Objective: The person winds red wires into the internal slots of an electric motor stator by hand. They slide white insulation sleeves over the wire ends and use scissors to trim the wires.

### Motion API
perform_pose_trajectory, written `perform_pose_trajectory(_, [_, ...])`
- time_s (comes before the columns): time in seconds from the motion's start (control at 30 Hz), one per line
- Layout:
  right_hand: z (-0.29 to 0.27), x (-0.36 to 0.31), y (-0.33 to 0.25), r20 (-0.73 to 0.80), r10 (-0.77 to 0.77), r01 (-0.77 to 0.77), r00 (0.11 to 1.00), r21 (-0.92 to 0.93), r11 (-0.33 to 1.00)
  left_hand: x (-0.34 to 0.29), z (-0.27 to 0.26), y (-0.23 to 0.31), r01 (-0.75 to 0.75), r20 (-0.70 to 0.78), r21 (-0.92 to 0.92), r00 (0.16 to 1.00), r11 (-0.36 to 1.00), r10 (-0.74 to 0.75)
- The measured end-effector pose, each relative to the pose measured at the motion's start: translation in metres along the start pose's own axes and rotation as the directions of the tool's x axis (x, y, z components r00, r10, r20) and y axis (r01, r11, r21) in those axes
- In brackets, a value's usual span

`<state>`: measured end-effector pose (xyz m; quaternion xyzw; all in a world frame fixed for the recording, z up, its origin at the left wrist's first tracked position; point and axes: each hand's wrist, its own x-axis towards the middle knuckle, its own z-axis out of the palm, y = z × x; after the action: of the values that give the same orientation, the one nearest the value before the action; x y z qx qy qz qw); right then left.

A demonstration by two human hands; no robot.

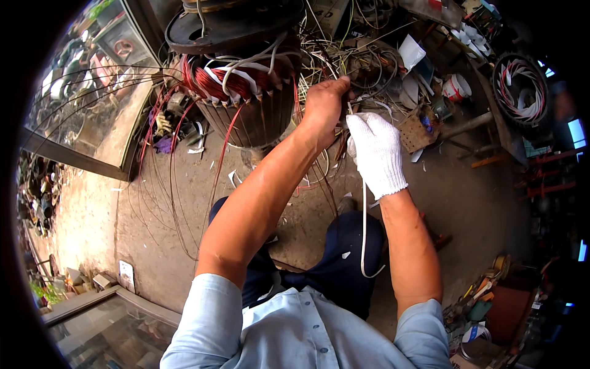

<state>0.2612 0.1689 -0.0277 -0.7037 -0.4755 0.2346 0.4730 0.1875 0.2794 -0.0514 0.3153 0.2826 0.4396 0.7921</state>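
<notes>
My left hand (323, 107), bare, is closed in front of the wires, its thumb and fingers pinched together; what it grips is hidden. Just right of it, my right hand (375, 150) wears a white knitted glove and is closed on a thin white sleeving tube (364, 227). One short end of the tube pokes up above the gloved fingers, while the long part hangs down and curls near my lap. Beyond my left hand stands a motor core (249, 120) with red copper windings (209, 80), white insulation strips and several loose red leads (230, 132).
A dark round plate (233, 34) sits above the windings. Tangled wires (369, 61) lie behind my hands. At the right are a red-and-white tub (456, 88) and a wound ring (521, 91). A glass-paned frame (80, 163) stands at the left, and paper scraps litter the floor (153, 209).
</notes>
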Motion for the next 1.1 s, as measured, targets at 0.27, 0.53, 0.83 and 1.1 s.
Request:
perform_pose_trajectory(0.27, [-0.002, -0.004, -0.013, 0.022, -0.117, 0.119, 0.993, -0.261, 0.958, 0.022, 0.000, 0.011, -0.108, -0.122, -0.057, 0.987, 0.992, 0.101])
perform_pose_trajectory(0.53, [0.010, 0.016, -0.003, 0.014, -0.155, 0.155, 0.988, -0.224, 0.962, 0.024, -0.001, 0.012, -0.131, -0.087, -0.080, 0.988, 0.988, 0.124])
perform_pose_trajectory(0.83, [0.019, 0.028, -0.011, 0.015, -0.130, 0.130, 0.991, -0.230, 0.965, 0.027, -0.005, 0.010, -0.147, -0.095, -0.069, 0.986, 0.987, 0.140])
perform_pose_trajectory(1.1, [0.025, 0.041, -0.001, 0.021, -0.091, 0.093, 0.996, -0.114, 0.989, 0.023, -0.002, 0.019, -0.134, -0.108, -0.094, 0.986, 0.987, 0.124])
